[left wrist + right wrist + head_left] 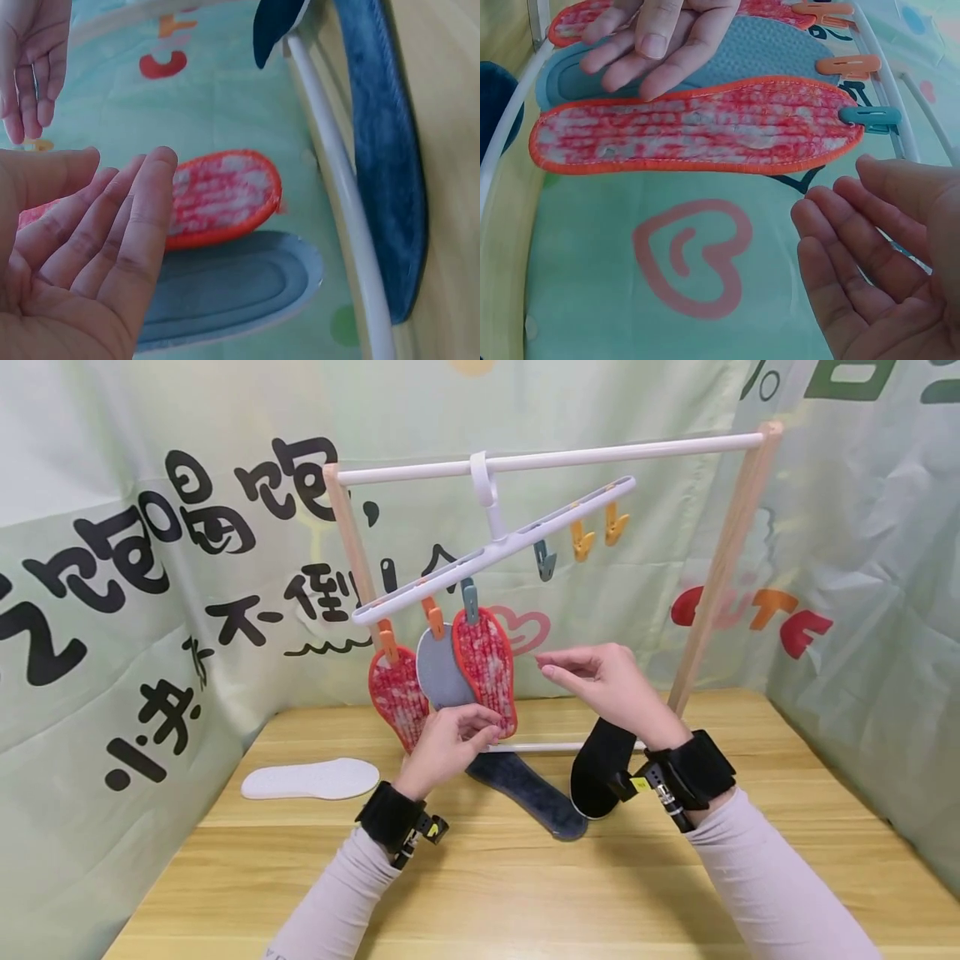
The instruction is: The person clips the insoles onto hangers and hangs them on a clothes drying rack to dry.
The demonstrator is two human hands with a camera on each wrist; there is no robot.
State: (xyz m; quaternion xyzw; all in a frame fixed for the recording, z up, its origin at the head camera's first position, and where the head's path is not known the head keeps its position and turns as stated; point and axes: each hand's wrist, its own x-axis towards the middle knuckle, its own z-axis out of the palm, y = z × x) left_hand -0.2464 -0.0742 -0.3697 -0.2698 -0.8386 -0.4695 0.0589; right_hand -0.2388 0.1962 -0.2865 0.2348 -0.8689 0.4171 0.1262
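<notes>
From a tilted white clip hanger [495, 547] hang two red-and-white insoles with orange edging and a grey insole [442, 668] between them. A teal clip [870, 115] grips the nearer red insole [697, 131]; orange clips hold the other two. My left hand [453, 743] is beside the lower end of that nearer red insole, fingers loosely bent with nothing held; whether it touches the insole I cannot tell. To the right of the insole, my right hand [607, 685] hovers with relaxed fingers and an empty palm, also seen in the right wrist view.
A white insole [311, 779] lies at the table's left. Behind my hands are a dark blue fuzzy insole [532, 797] and a black insole [600, 768]. The hanger hooks over a white bar [622, 450] on a wooden frame. Three vacant clips, two yellow and one teal, hang at its right.
</notes>
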